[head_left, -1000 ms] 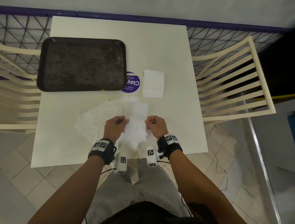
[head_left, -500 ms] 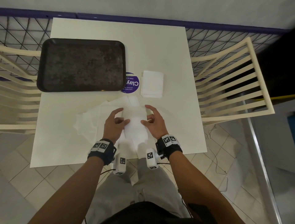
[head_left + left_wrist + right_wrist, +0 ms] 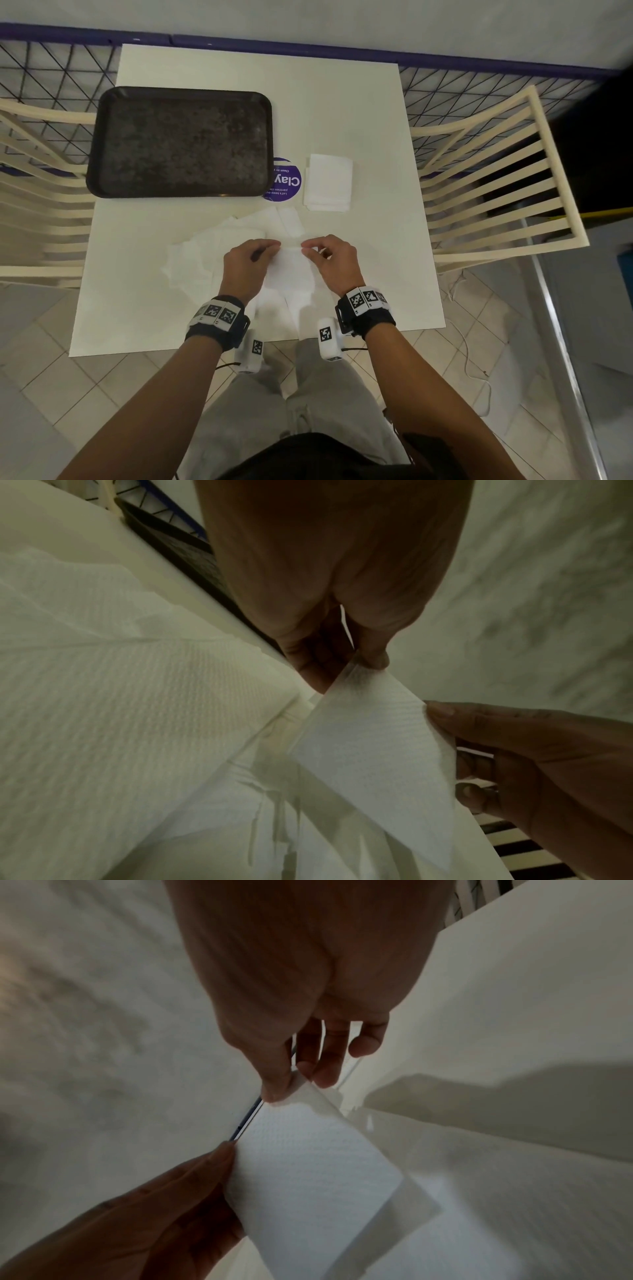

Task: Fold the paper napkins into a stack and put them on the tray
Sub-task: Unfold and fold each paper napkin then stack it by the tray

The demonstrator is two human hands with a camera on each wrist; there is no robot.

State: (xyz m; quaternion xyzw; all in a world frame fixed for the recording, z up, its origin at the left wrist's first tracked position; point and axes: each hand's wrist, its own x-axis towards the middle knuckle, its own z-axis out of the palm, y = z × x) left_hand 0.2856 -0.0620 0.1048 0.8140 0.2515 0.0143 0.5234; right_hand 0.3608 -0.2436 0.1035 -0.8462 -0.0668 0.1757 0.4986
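A person stands at the near edge of a white square table, both hands over a white embossed paper napkin that lies partly folded near that edge. The left hand pinches the napkin's far left corner between thumb and fingers, and the right hand pinches the far right corner the same way, its other fingers loosely curled; the left wrist view shows the pinched edge lifted off the table with the napkin sloping down from both grips, and the right wrist view shows the same sheet held between the two hands. Just left of this napkin, and partly under the left hand, lies a loose heap of unfolded white paper napkins, spreading toward the table's left side. Beyond the held napkin, toward the table's middle, sits a small neat stack of folded white napkins, just right of a round purple sticker with white lettering. A dark rectangular tray with rounded corners rests on the table's far left part, its right rim overlapping the sticker, and holds no napkins.
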